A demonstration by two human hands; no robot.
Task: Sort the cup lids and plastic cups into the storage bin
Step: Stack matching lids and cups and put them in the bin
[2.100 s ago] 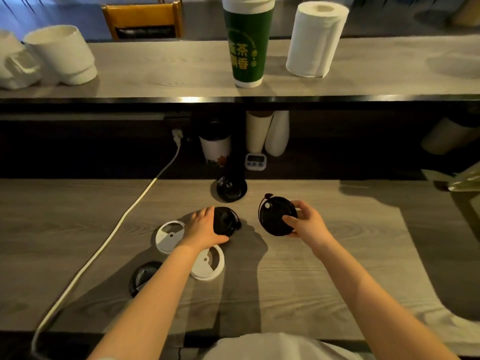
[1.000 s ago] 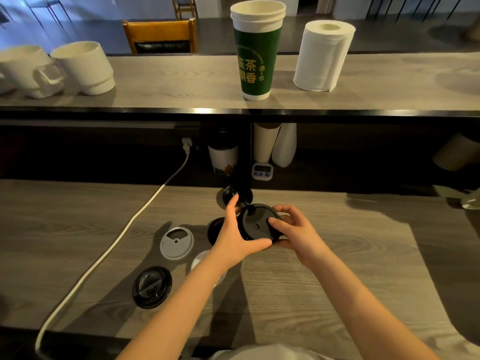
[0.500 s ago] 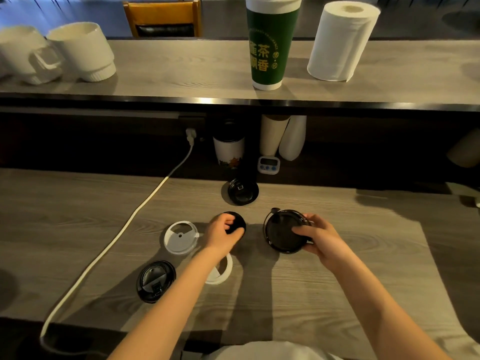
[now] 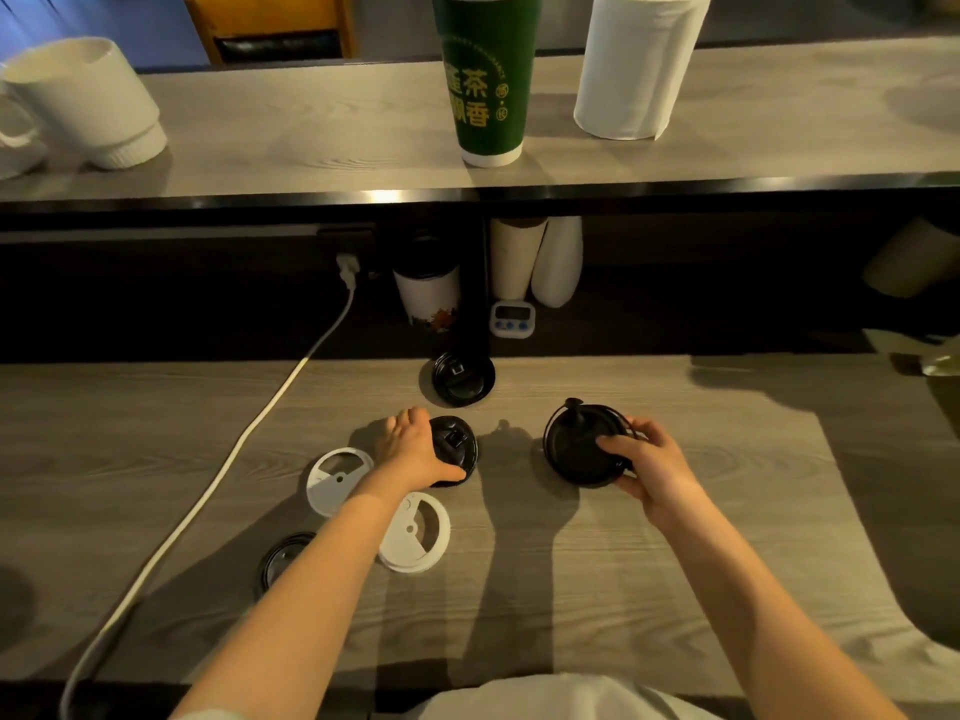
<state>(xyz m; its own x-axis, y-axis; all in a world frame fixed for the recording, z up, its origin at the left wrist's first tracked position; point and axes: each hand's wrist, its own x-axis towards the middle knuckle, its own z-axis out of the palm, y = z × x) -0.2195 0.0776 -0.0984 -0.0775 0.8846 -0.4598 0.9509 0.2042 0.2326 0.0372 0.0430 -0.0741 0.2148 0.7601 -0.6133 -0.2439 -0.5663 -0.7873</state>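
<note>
Right hand (image 4: 644, 459): pinching a large black lid (image 4: 571, 454) over the desk (image 4: 701, 563). Left hand (image 4: 410, 449): gripping a small black lid (image 4: 457, 441) on the desk. Loose: far black lid (image 4: 464, 379), two white lids (image 4: 337, 480), near black lid (image 4: 283, 558). Sorting barely begun (no bin visible).

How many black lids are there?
4. The far black lid lies alone; the left hand grips the middle black lid; the right hand holds the big black lid; the near black lid hides partly behind the forearm. More may be stacked.
</note>
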